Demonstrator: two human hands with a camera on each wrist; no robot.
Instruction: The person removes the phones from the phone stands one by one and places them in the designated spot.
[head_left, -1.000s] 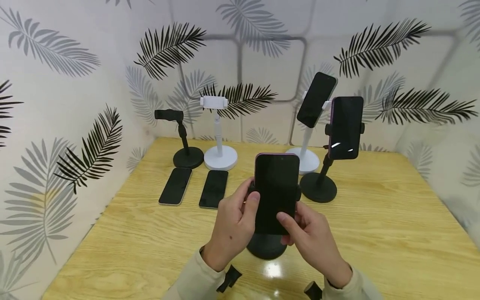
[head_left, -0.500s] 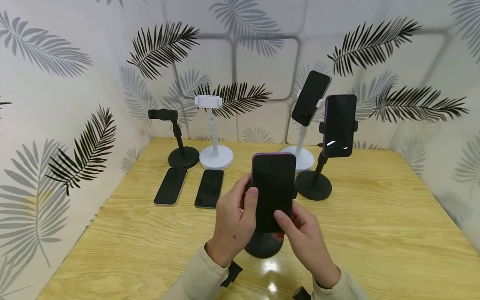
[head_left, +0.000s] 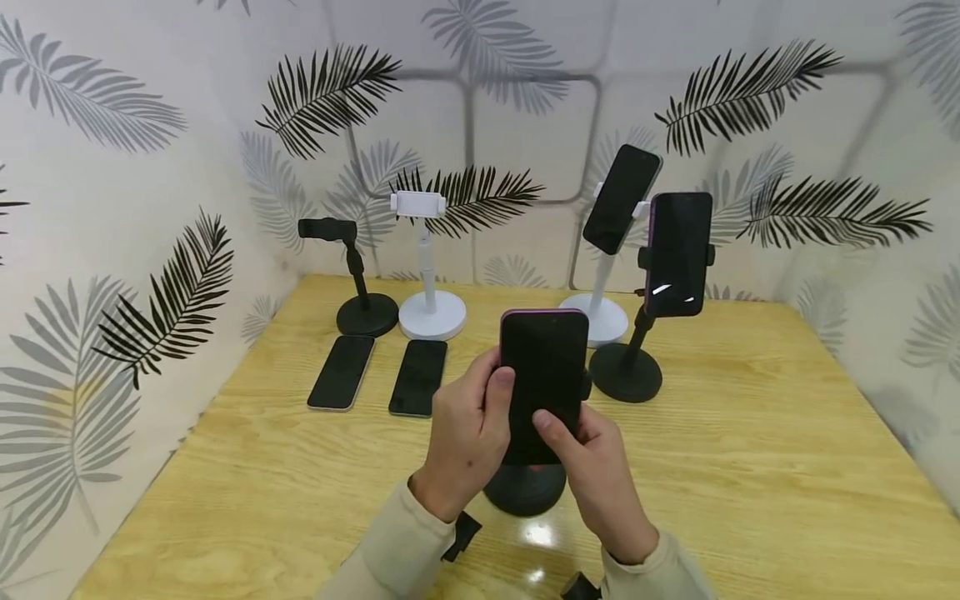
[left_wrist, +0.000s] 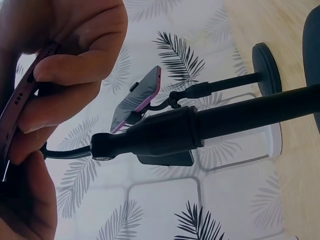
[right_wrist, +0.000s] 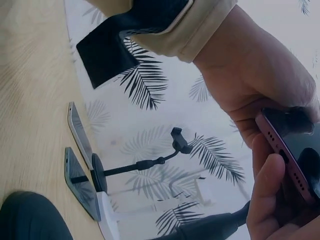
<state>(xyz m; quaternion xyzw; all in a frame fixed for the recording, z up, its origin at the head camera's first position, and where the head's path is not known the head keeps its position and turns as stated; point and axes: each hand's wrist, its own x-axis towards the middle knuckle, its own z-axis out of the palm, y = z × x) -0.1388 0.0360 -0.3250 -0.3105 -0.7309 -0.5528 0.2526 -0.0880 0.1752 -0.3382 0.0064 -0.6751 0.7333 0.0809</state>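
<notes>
A dark-screened smartphone (head_left: 543,375) with a purple edge stands nearly upright before me, in front of a black phone stand (head_left: 525,493). A bit of the stand's black clamp shows beside its right edge; how it grips the phone is hidden. My left hand (head_left: 467,429) holds the left edge, thumb on the front. My right hand (head_left: 600,471) grips the lower right part, its thumb lying across the screen. In the left wrist view, the stand's pole (left_wrist: 250,117) runs up behind the phone. The right wrist view shows fingers curled under the phone's bottom edge (right_wrist: 285,156).
Two phones lie flat at left, a silver-edged one (head_left: 342,372) and another (head_left: 418,377). Behind them stand a black holder (head_left: 367,314) and a white holder (head_left: 432,315). Back right, a white stand (head_left: 607,321) and a black stand (head_left: 626,372) each bear a phone.
The phone and both hands have shifted slightly left. My right thumb has slid left across the lower screen. Both hands keep their hold.
</notes>
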